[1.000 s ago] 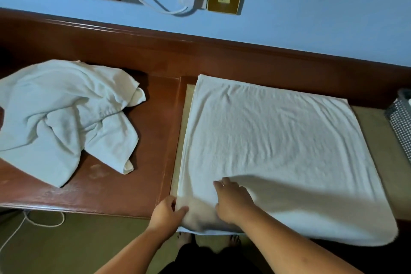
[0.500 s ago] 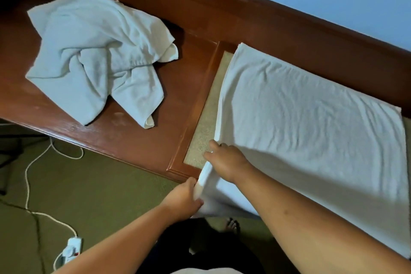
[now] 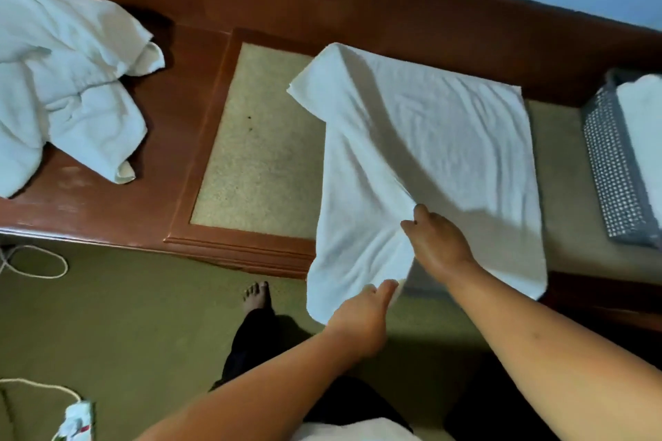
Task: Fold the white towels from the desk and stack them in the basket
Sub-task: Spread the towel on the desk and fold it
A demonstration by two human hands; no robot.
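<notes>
A white towel (image 3: 430,140) lies on the beige inset of the wooden desk (image 3: 250,154), its left side lifted and carried over toward the right. My left hand (image 3: 361,319) pinches the towel's near edge, which hangs off the desk front. My right hand (image 3: 437,243) grips the lifted left edge a little farther in. A crumpled pile of white towels (image 3: 68,82) sits on the desk's left part. At the right edge stands a grey mesh basket (image 3: 612,168) with a folded white towel (image 3: 644,125) inside.
The desk's raised wooden back rail (image 3: 358,0) runs along a blue wall. Green carpet (image 3: 125,315) lies below, with a white cable (image 3: 36,265) and a power strip (image 3: 75,419) at the left. My bare foot (image 3: 256,297) stands near the desk front.
Both hands have lifted the towel's left edge and drawn it rightward over the rest, baring the beige inset. The view has swung right, bringing the basket into sight.
</notes>
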